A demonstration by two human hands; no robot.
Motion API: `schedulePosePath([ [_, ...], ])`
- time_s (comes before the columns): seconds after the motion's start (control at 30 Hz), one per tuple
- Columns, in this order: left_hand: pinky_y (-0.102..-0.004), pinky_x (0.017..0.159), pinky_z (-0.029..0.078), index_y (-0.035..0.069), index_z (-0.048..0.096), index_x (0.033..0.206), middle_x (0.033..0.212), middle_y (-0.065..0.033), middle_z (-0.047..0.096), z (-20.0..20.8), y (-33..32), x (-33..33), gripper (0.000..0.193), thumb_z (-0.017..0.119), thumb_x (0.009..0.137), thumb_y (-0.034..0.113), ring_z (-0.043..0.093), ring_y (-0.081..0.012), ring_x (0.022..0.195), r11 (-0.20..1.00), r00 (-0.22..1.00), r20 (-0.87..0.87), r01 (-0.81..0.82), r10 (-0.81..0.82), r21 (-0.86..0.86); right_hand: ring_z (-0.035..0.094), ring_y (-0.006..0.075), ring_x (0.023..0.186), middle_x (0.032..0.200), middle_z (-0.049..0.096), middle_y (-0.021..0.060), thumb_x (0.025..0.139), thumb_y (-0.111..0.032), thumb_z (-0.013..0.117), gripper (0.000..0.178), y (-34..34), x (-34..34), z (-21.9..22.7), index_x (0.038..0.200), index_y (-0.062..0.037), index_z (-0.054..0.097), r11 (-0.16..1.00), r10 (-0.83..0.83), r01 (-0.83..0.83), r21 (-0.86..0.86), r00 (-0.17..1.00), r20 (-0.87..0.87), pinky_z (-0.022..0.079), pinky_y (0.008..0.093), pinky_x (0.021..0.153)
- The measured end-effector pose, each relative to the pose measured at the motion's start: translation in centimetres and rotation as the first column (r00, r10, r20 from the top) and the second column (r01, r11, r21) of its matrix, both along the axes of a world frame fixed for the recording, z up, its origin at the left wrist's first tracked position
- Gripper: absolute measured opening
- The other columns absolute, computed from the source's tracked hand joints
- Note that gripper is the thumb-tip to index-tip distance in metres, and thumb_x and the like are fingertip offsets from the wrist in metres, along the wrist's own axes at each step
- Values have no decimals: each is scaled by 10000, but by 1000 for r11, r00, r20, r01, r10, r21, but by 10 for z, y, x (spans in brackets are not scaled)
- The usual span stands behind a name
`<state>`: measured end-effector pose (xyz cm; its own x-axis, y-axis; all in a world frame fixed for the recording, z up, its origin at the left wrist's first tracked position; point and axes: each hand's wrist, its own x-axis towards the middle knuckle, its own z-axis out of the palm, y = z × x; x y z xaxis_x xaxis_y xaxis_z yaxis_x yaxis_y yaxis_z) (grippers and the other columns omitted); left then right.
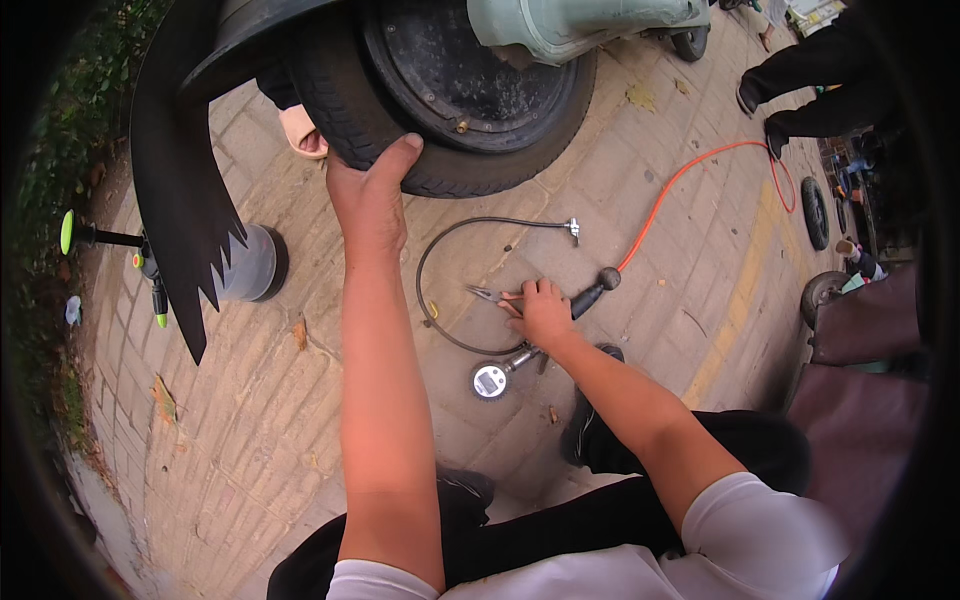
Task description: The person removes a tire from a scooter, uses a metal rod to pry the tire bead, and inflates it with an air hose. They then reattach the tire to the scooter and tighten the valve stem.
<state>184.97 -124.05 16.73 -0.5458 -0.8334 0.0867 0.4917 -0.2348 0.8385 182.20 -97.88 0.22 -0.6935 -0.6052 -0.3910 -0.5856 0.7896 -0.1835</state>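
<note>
My left hand (372, 195) grips the worn edge of a black scooter tire (480, 180), thumb on the tread and fingers hidden behind it. A brass valve stem (462, 126) shows on the dark wheel hub (470, 70). Low over the paving, my right hand (545, 315) is closed around a pair of pliers (484, 293), whose jaws point left. Right beside that hand lies a tire inflator with a round digital gauge (490, 380). Its black hose (420, 265) curves round to a metal chuck (574, 228). I cannot tell whether the right hand touches the inflator.
An orange air hose (665, 190) runs from the inflator toward the far right. A spray bottle (250, 262) stands at left behind a torn black mudguard (175, 150). Another person's foot in a pink slipper (303, 132) is behind the wheel. A loose tire (815, 213) lies at right.
</note>
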Motion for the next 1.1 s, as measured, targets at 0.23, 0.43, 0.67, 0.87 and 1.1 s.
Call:
schedulePosePath([
  [0.23, -295, 1002, 412, -21, 466, 1297, 1212, -77, 580, 7, 22, 1, 628, 750, 738, 20, 557, -184, 1110, 993, 997, 3, -74, 74, 94, 599, 374, 938, 965, 574, 215, 838, -325, 724, 436, 6, -18, 94, 1076, -15, 530, 938, 32, 97, -333, 931, 363, 483, 461, 792],
  [0.43, -293, 949, 455, -31, 484, 1275, 1186, -90, 604, -5, 23, 3, 612, 755, 727, -2, 585, -175, 1058, 995, 1000, -25, 18, -16, 102, 589, 401, 820, 923, 572, 248, 907, -265, 665, 331, 5, -36, 218, 882, 43, 545, 918, 62, -11, -396, 991, 115, 452, 452, 707],
  [0.67, -286, 881, 476, -33, 551, 1182, 1116, -90, 642, -20, 7, 7, 525, 764, 706, 29, 604, -157, 981, 996, 998, -27, 53, -51, 65, 585, 450, 825, 911, 588, 255, 908, -185, 634, 279, -55, -23, 231, 912, 92, 600, 876, 46, -66, -477, 997, -55, 477, 484, 745],
  [0.87, -285, 973, 426, -17, 517, 1272, 1206, -73, 610, -28, 11, 7, 596, 725, 714, -37, 577, -167, 1083, 999, 997, 67, 24, -27, 47, 583, 434, 811, 868, 590, 233, 936, -208, 607, 277, -59, -9, 248, 875, 62, 595, 936, -51, 36, -349, 998, -33, 462, 468, 716],
  [1.1, -290, 950, 442, -19, 531, 1225, 1168, -73, 620, -25, 17, 6, 540, 729, 723, -28, 588, -160, 1044, 996, 1000, 22, 20, -22, 85, 614, 436, 827, 902, 612, 272, 903, -197, 630, 289, -79, 10, 243, 962, 86, 640, 945, -129, 85, -317, 984, -119, 499, 485, 733],
])
